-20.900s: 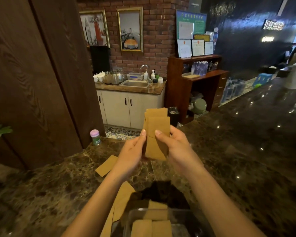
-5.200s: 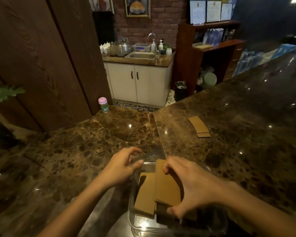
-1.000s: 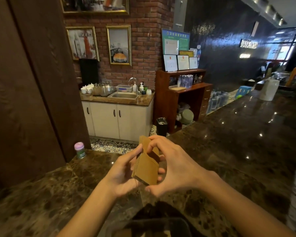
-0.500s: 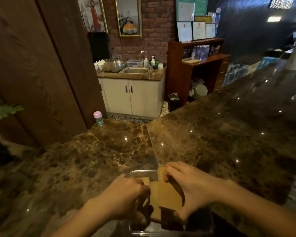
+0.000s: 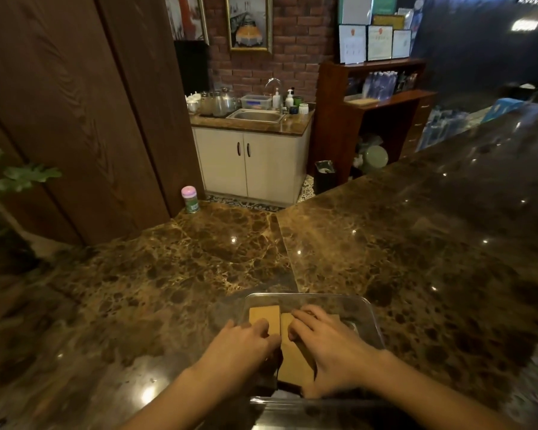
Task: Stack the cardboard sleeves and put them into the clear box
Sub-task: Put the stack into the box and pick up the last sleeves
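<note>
Marble counter [image 5: 199, 274] — two sleeve stacks [image 5: 292, 361]

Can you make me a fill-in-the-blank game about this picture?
1. Both hands, left hand and right hand, are pressing sleeves into the clear ____.
2. The box sits on a brown ____ counter.
3. The little jar by the wooden wall has a ____ lid.

Missing words: box; marble; pink

Both forearms reach in from the near edge. The left hand [image 5: 241, 344] lies palm down, fingers curled loosely. Just to its right, the right hand [image 5: 331, 349] lies palm down, fingers bent.
</note>
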Available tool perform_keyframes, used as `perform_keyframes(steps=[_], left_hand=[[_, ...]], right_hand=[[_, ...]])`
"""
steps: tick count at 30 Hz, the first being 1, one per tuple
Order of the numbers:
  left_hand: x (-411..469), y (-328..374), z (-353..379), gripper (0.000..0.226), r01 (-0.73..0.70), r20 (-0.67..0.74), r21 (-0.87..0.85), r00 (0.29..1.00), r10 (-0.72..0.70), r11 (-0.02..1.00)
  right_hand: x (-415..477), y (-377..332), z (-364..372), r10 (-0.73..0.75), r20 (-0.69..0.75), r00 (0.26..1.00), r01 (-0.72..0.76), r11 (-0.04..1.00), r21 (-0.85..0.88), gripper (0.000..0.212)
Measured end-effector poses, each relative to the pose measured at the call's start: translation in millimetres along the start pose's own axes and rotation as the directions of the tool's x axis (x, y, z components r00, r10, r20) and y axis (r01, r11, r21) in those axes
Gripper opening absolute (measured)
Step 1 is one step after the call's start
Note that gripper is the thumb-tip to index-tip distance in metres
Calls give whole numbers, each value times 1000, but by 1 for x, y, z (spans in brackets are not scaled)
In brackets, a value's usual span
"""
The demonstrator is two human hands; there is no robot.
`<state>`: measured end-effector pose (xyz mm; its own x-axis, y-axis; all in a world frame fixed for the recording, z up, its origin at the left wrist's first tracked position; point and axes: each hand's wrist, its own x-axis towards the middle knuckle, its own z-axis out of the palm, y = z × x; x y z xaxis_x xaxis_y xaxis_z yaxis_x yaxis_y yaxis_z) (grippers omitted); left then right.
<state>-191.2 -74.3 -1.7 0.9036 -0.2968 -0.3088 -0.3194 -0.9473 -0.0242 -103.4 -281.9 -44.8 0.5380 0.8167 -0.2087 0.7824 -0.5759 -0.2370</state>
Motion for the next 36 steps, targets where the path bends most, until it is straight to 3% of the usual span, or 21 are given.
perform_keyframes(steps=[6, 11, 25, 32, 36], left_hand=[[6, -2, 3, 58, -1, -13, 13, 1000, 1, 1000], [10, -1, 10, 60, 4, -18, 38, 1000, -3, 999], [14, 1, 9, 64, 56, -6, 27, 998, -56, 998], [7, -4, -12, 59, 51, 40, -61, 998, -48, 997], [2, -18, -43, 66, 86, -147, -131, 983, -105, 988]], right_hand=[[-7, 7, 11, 40, -97, 994, -27, 990, 136, 90], [-9, 8, 13, 54, -87, 995, -36, 981, 192, 87], [-8, -1, 4, 120, -85, 989, -98, 970, 222, 81], [-11, -3, -13, 160, -101, 982, -128, 956, 265, 83], [-16, 0, -55, 254, -248, 935, -173, 936, 306, 70]])
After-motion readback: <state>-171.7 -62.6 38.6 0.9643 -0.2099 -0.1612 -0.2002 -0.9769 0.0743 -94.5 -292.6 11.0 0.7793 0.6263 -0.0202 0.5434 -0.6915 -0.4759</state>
